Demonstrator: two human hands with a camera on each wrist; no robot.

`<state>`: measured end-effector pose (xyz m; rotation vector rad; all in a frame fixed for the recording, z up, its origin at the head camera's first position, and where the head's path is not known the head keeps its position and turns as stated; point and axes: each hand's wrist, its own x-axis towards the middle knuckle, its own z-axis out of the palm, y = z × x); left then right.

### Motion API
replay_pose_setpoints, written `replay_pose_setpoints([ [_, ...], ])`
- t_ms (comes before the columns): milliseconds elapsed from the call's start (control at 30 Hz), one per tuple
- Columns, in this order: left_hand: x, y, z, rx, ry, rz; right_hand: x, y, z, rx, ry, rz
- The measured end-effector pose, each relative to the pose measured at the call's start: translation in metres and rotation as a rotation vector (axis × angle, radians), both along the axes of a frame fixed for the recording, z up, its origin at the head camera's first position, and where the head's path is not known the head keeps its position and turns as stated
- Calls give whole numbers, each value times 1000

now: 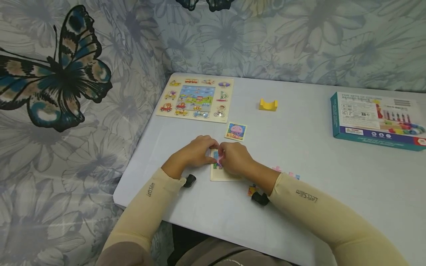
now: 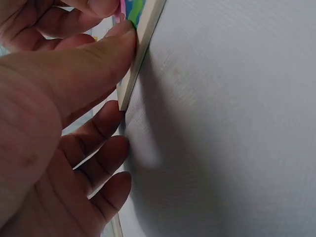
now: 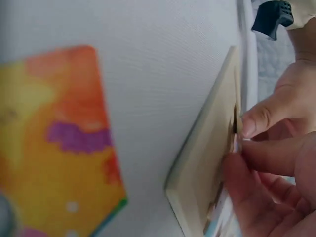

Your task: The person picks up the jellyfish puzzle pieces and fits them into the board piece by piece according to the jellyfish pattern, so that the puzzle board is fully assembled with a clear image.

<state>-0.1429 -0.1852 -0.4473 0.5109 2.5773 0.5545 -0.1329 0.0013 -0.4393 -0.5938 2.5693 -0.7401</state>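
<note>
A small wooden puzzle board (image 1: 226,178) with a blue and green picture lies on the table under both hands. My left hand (image 1: 198,151) grips its left side, the thumb (image 2: 106,54) on the picture by the edge. With thumb and fingertips my right hand (image 1: 237,157) pinches a pink puzzle piece (image 1: 219,158) over the board. The fingers hide most of that piece and part of the picture. Just above the hands lies a square puzzle with a pink jellyfish picture (image 1: 236,132).
Loose pink pieces (image 1: 277,169) and an orange piece (image 1: 252,190) lie by my right forearm. At the back left is a large vehicle puzzle board (image 1: 196,98). A yellow curved block (image 1: 268,105) stands at the back, a teal-edged box (image 1: 379,120) on the right.
</note>
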Motion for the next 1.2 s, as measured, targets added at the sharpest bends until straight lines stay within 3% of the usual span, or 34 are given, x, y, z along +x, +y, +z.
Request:
replay_pose_setpoints([
  [167,-4,0,-2,50,-15,24,-8,3,0,55,-21,23],
  [333,-11,1,-1,91,-59,65,-20,7,-4,32,-106,-19],
  [467,-15,2,1,76,-94,65,-26,7,-7,38,-155,-35],
  [933,-15,2,-3,84,-102,79,-30,5,-7,71,-172,12],
  [1100,-16,4,-3,80,-88,95,-29,28,6,31,-162,58],
  [1200,-13,4,-3,75,-87,103,-27,56,14,72,-115,73],
])
